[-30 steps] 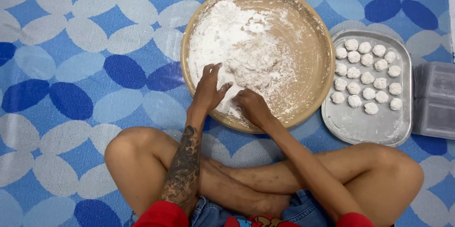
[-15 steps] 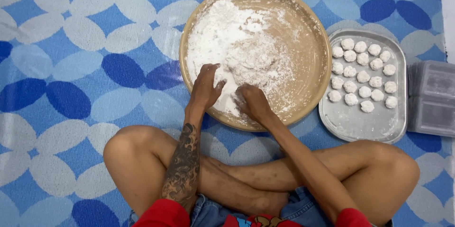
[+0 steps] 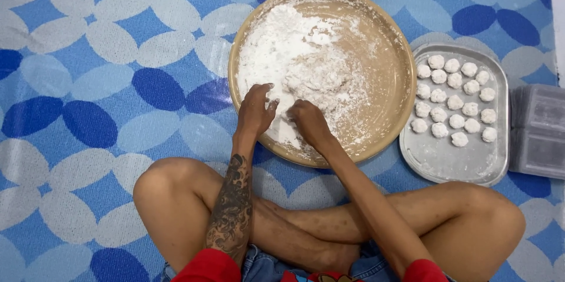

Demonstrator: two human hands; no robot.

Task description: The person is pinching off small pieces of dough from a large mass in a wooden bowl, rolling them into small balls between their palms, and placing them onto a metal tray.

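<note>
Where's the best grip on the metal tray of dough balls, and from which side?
Take the metal tray by its raised rim at the near end, probably coming from the person's side. That stretch is bare, while the dough balls fill the far half, the round wooden bowl crowds its left edge and a grey container its right.

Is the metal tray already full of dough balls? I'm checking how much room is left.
No, the dough balls fill only the far part of the metal tray, and its near part is bare.
</note>
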